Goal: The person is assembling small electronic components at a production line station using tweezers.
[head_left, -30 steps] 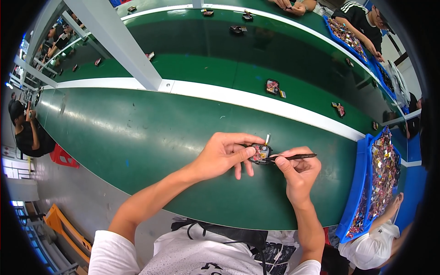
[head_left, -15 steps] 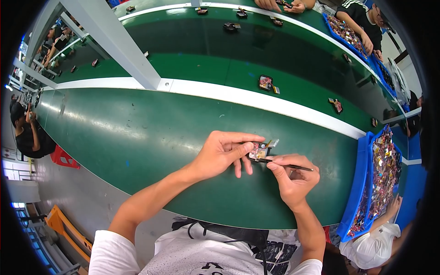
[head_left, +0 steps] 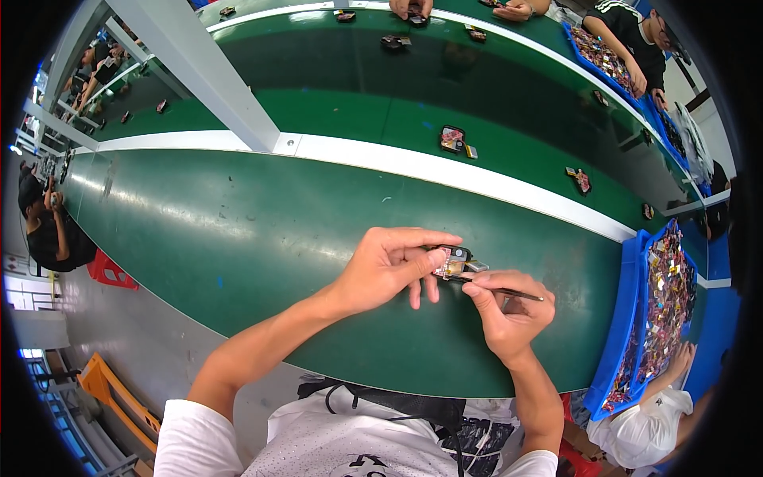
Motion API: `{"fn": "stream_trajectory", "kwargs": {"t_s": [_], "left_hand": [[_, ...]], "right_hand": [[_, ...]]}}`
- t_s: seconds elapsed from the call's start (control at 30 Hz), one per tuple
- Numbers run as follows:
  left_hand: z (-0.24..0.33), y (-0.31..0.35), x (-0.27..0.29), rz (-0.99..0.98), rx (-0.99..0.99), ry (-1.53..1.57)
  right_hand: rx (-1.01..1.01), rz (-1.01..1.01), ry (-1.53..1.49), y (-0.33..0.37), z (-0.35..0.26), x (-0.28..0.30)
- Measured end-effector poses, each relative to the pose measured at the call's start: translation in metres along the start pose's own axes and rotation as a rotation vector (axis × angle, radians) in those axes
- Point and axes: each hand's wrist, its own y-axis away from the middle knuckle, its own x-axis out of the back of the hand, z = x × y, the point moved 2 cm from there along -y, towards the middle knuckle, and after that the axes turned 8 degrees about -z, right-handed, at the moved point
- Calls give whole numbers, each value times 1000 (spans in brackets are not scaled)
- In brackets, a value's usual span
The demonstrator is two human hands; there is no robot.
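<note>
My left hand [head_left: 393, 266] holds a small electronic part [head_left: 455, 262] between thumb and fingers, just above the green table [head_left: 238, 238]. The part is small and dark, with a pale face and a bit of metal at its right end. My right hand [head_left: 509, 314] grips a thin dark pointed tool [head_left: 509, 293] like a pen, its tip touching the part's lower right side. Both hands meet over the near strip of the table, in front of my chest.
A long blue tray [head_left: 616, 350] full of small mixed parts runs along the table's right end. More small parts [head_left: 452, 139] lie on the far green belt beyond a white strip [head_left: 445, 171]. A grey post [head_left: 207, 79] crosses upper left. Other people work at the far side and left.
The part has tipped from upright to lying flatter in my left hand. My right hand has shifted down and left, bringing the tool's tip against the part. The view has drifted slightly.
</note>
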Motion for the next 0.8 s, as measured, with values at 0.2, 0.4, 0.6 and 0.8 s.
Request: {"fn": "stream_trajectory", "kwargs": {"t_s": [0.2,0.4,0.6,0.8], "left_hand": [[-3,-2,-3,17,14,-19],[-2,-4,-4,40,19,-21],[-2,-4,-9,30,24,-26],[-3,-6,-13,38,26,-25]], "right_hand": [[-191,59,-46,5,1,6],[-170,33,18,3,-3,12],[-63,-4,33,4,-2,11],[29,-57,56,3,-3,15]]}}
